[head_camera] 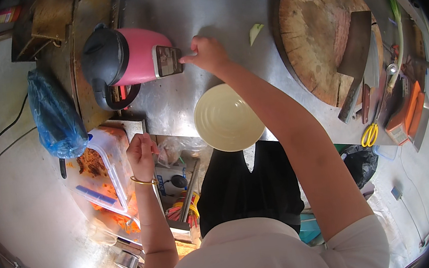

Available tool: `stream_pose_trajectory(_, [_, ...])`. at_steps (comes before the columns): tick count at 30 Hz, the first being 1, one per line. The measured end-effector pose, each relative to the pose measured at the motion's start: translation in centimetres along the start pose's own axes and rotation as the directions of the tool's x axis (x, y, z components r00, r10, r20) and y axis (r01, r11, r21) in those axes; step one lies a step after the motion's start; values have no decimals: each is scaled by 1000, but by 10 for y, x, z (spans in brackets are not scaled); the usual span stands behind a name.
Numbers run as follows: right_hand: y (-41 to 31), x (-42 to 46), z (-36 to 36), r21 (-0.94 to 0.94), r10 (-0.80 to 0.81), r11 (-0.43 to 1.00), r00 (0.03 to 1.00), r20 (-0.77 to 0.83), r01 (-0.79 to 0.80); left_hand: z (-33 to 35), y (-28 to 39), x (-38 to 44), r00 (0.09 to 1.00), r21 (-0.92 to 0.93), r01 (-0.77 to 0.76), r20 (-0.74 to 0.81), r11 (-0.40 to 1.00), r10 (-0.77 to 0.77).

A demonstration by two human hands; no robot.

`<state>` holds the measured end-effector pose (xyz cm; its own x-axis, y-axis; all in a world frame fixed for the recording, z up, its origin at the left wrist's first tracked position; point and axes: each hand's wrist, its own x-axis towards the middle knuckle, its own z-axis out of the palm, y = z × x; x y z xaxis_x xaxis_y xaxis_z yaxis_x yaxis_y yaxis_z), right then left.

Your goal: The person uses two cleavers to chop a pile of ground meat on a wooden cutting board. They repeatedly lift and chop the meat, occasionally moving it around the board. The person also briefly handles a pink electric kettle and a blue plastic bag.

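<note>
A smartphone [168,60] with a lit screen leans against the side of a pink electric kettle [146,54] with a black lid and handle. My right hand [207,53] reaches over the steel counter, one digit extended to the phone's edge and the other fingers curled. Below my right forearm, a cream bowl [226,118] stands at the counter's front edge with nothing visible in it. My left hand [141,154], wearing a bangle, is closed with the thumb against the fingers, in front of the counter. Nothing shows in its grip. Beside it is a clear plastic storage box [114,177] with orange-stained contents.
On the right lies a round wooden chopping board [307,44] bearing a cleaver [357,46]. Yellow-handled scissors [370,135], a spring onion [400,45] and an orange box [405,116] lie beyond. A pale green vegetable piece [255,33] rests mid-counter. A blue plastic bag [55,116] is at left.
</note>
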<state>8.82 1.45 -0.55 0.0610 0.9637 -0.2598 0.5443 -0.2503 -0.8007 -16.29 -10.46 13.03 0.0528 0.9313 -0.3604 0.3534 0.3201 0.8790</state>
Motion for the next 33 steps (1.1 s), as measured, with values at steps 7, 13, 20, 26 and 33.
stream_pose_trajectory(7, [-11, -5, 0, -70, 57, 996, 998, -42, -60, 0, -1, -1, 1000, 75, 31, 1, 997, -31])
stream_pose_trajectory(13, [-8, -5, -1, -51, 19, 998, 999, -50, -21, -4, 3, -1, 1000, 90, 6, 3, 996, -6])
stream_pose_trajectory(20, [-12, -6, 2, -75, 19, 997, 995, -97, -26, 1, 2, -4, 1000, 95, 23, 1, 995, -23])
stream_pose_trajectory(26, [-9, -2, 11, -27, 11, 1000, 990, -141, -15, -5, -9, -5, 998, 133, 17, 52, 991, -24])
stream_pose_trajectory(33, [-1, -21, -10, 194, -31, 972, 890, -454, 133, 5, -15, -2, 992, 192, 38, 113, 981, -61])
